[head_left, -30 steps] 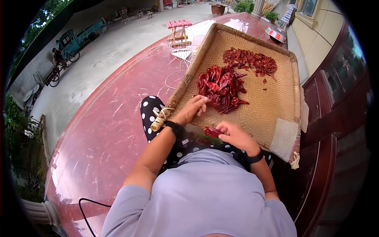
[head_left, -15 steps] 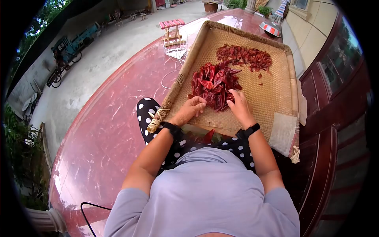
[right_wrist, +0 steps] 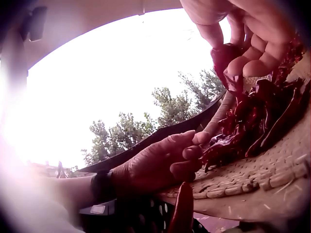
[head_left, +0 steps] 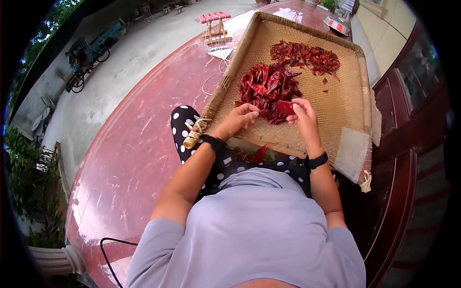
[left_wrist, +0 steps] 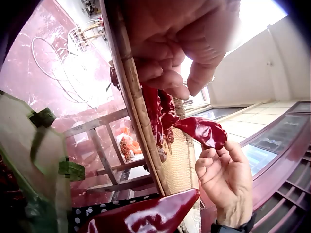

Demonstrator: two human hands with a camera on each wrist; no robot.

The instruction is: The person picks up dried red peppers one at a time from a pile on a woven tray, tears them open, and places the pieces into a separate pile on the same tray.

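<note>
My right hand [head_left: 307, 124] pinches a dried red pepper [head_left: 285, 107] by one end, above the near side of a heap of whole peppers [head_left: 269, 85]. In the left wrist view that pepper [left_wrist: 206, 132] points away from the right fingertips. Beside the heap's near left edge is my left hand [head_left: 235, 120], its fingers loosely bent and nothing visible in them. Both hands are over the woven tray [head_left: 336, 105]. Smaller red pieces [head_left: 312, 57] lie scattered toward the tray's far side. Another pepper [head_left: 260, 153] sticks up from a bag at my lap.
The tray's raised rim [head_left: 230, 67] runs along the left, with a tied corner [head_left: 193, 134] near my knee. Left of it spreads a reddish, shiny surface [head_left: 129, 144]. A striped stool [head_left: 214, 18] and white cable lie beyond. Dark red doors [head_left: 391, 163] stand at the right.
My right hand left a pepper at my lap, reached to the heap, and now holds a pepper lifted slightly from it. My left hand has stayed near the heap's edge.
</note>
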